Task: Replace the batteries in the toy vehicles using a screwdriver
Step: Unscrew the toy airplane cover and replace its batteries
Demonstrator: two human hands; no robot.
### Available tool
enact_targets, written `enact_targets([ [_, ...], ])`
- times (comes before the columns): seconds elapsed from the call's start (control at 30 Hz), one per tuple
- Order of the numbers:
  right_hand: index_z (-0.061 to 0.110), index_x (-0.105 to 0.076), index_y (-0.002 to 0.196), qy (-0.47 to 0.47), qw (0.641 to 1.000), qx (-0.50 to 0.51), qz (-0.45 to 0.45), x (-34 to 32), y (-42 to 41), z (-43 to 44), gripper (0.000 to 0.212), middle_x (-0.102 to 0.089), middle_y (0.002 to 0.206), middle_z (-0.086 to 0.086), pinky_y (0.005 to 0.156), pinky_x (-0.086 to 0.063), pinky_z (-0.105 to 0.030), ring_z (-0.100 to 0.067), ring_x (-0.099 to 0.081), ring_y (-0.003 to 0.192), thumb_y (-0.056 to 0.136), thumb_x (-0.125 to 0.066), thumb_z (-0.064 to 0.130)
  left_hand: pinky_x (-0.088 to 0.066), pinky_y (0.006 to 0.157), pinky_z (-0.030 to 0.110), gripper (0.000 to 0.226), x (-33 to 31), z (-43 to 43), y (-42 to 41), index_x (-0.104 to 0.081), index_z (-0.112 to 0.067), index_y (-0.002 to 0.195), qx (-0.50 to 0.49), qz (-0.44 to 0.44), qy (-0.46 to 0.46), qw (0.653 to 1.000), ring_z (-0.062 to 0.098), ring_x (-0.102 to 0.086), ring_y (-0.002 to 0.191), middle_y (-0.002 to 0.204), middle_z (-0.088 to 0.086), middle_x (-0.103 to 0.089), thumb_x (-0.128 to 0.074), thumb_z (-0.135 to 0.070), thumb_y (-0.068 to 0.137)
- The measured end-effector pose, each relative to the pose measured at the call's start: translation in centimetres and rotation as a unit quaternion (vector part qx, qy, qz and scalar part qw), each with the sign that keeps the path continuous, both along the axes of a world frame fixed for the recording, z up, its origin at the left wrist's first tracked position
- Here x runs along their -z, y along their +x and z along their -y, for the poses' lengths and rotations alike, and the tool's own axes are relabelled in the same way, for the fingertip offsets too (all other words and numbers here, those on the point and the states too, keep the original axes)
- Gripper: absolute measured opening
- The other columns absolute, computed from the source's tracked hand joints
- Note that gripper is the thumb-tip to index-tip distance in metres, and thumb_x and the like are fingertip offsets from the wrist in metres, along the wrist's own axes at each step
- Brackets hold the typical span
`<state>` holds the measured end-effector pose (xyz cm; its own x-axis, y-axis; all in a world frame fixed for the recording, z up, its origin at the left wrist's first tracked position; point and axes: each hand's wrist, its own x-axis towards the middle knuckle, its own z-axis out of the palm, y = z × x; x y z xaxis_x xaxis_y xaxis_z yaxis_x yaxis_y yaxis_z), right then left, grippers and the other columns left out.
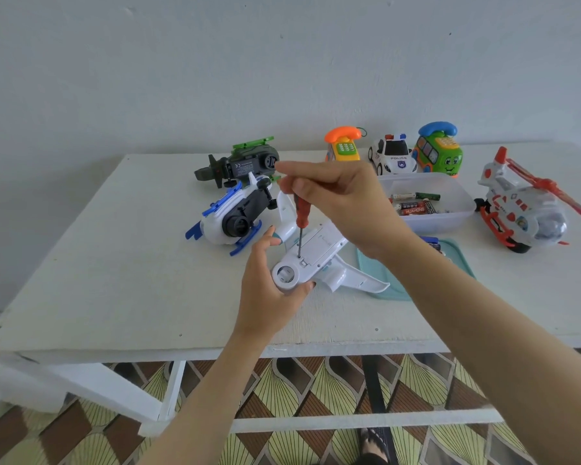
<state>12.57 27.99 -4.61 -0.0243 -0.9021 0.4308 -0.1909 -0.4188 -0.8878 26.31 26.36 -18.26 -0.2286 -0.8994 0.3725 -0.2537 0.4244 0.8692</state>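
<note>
Frame ctr: right grip (342, 199) pinches red screwdriver (302, 213) upright, tip at screw hole in white toy plane (316, 250), belly-up w/ wing over teal lid (368, 261); left grip (265, 297) wraps plane's round nose end.

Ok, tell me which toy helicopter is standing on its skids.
The red-and-white helicopter, far right. It stands on its skids, rotor on top; the green helicopter and blue-and-white helicopter lie tipped over, undersides showing.
</note>
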Motion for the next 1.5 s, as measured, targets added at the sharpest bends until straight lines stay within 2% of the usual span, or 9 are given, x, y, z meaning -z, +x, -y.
enact_targets([
  [0.27,0.005,-0.072,0.102,-0.152,0.944,0.182,-0.229,1.2,0.6,-0.1,0.021,-0.067,0.08,-0.005,0.077,-0.042,-0.01,-0.003,-0.056,0.084,0.089,-0.061,0.017,-0.037,0.099,0.007,0.074,-0.1,0.0,0.0,-0.043,-0.018,0.125,0.0,-0.003,-0.003,1.0,0.002,-0.037,0.132,0.135,-0.024,-0.036,-0.087,-0.008,0.066],
  [0.43,0.009,-0.069,0.106,0.002,0.999,0.0,-0.054,0.0,0.1,-0.4,0.024,-0.066,0.08,-0.024,0.085,-0.054,-0.044,-0.034,-0.062,0.069,0.093,-0.05,0.001,-0.044,0.102,0.021,0.075,0.1,0.1,0.0,-0.043,-0.019,0.125,-0.007,0.0,-0.002,1.0,0.013,-0.042,0.132,0.14,-0.012,-0.043,-0.088,-0.011,0.065],
  [0.53,0.015,-0.072,0.094,0.015,1.0,-0.018,0.008,-0.2,0.2,-0.5,0.021,-0.063,0.074,-0.016,0.072,-0.054,-0.035,-0.03,-0.057,0.058,0.087,-0.063,-0.002,-0.047,0.1,0.029,0.076,0.1,0.1,0.0,-0.042,-0.024,0.123,-0.009,0.002,-0.001,1.0,0.018,-0.045,0.131,0.142,0.0,-0.046,-0.088,-0.011,0.064],
  [0.67,0.016,-0.073,0.077,-0.066,0.971,0.152,-0.173,0.4,0.1,-0.1,0.008,-0.064,0.064,0.0,0.07,-0.038,-0.014,-0.005,-0.05,0.074,0.084,-0.071,0.019,-0.036,0.104,0.012,0.076,0.1,0.1,0.0,-0.043,-0.017,0.127,-0.007,0.005,0.002,1.0,0.007,-0.037,0.135,0.144,-0.009,-0.038,-0.088,-0.01,0.065],
  [0.8,0.001,-0.071,0.1,-0.122,0.916,0.209,-0.319,0.5,0.1,0.6,0.03,-0.065,0.104,-0.015,0.083,-0.042,-0.023,-0.027,-0.06,0.099,0.094,-0.049,0.02,-0.028,0.098,-0.001,0.075,0.1,0.1,0.0,-0.043,-0.014,0.127,-0.002,0.006,0.003,1.0,0.0,-0.033,0.132,0.143,-0.01,-0.036,-0.087,-0.009,0.066],
  [0.9,-0.001,-0.066,0.115,-0.045,0.962,0.131,-0.234,-0.1,-0.2,0.4,0.031,-0.071,0.095,-0.019,0.093,-0.041,-0.011,-0.029,-0.067,0.099,0.094,-0.042,0.004,-0.027,0.099,0.0,0.075,0.1,0.1,0.0,-0.043,-0.015,0.127,0.0,0.004,0.006,1.0,0.0,-0.033,0.133,0.143,-0.01,-0.036,-0.087,-0.009,0.066],
  [1.03,0.011,-0.066,0.113,0.03,0.998,0.001,-0.048,-1.0,-0.1,-0.2,0.035,-0.067,0.088,-0.024,0.086,-0.053,-0.034,-0.037,-0.058,0.061,0.093,-0.045,-0.008,-0.036,0.101,0.008,0.074,0.2,0.2,0.1,-0.042,-0.021,0.124,-0.002,0.004,-0.002,1.0,0.007,-0.037,0.134,0.142,-0.011,-0.038,-0.087,-0.01,0.066],
  [1.27,0.016,-0.076,0.087,-0.058,0.97,0.136,-0.195,-0.1,0.3,0.2,0.008,-0.063,0.06,-0.005,0.07,-0.042,-0.017,0.0,-0.05,0.069,0.085,-0.07,0.019,-0.042,0.105,0.023,0.075,0.3,0.3,0.1,-0.042,-0.019,0.126,-0.004,0.01,-0.003,1.0,0.012,-0.039,0.136,0.146,-0.006,-0.039,-0.087,-0.011,0.066],
  [1.5,-0.003,-0.068,0.108,0.026,0.991,0.053,-0.12,-0.6,-0.2,0.3,0.025,-0.069,0.087,-0.027,0.101,-0.045,-0.026,-0.032,-0.067,0.09,0.096,-0.048,0.003,-0.029,0.099,0.001,0.075,0.2,0.2,0.0,-0.044,-0.013,0.125,-0.004,0.008,-0.011,1.0,0.0,-0.034,0.132,0.141,-0.011,-0.037,-0.087,-0.009,0.065],
])
